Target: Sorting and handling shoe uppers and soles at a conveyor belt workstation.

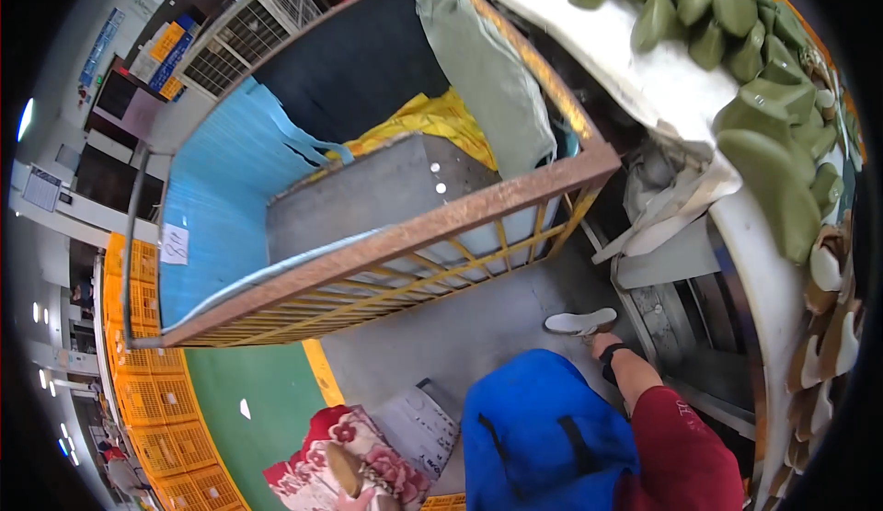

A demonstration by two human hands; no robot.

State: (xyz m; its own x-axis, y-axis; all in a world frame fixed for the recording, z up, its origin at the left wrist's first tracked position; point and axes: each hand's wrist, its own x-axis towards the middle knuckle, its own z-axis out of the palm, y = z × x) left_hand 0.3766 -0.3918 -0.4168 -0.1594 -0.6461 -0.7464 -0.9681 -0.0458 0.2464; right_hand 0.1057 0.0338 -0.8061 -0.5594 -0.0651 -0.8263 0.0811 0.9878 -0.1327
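Observation:
Low at the bottom edge, only a few fingers of my left hand (353,500) show, closed on a brown shoe sole (343,468) over a floral red and cream cloth (317,437). My right arm, in a dark red sleeve with a black wristband, reaches forward. At its end my right hand (603,344) grips a white-topped shoe sole (579,321) with a brown edge, held above the grey floor. Part of the right hand's fingers is hidden by the sole. Blue cloth with black straps (547,428) fills the space between my arms.
Ahead stands a rusty-rimmed yellow cage cart (395,252), lined with blue and grey sheets. Olive-green shoe lasts (768,157) lie heaped on a white-covered bench (681,83) at right, with brown and white soles (814,355) nearer. Orange crates (166,410) line the left.

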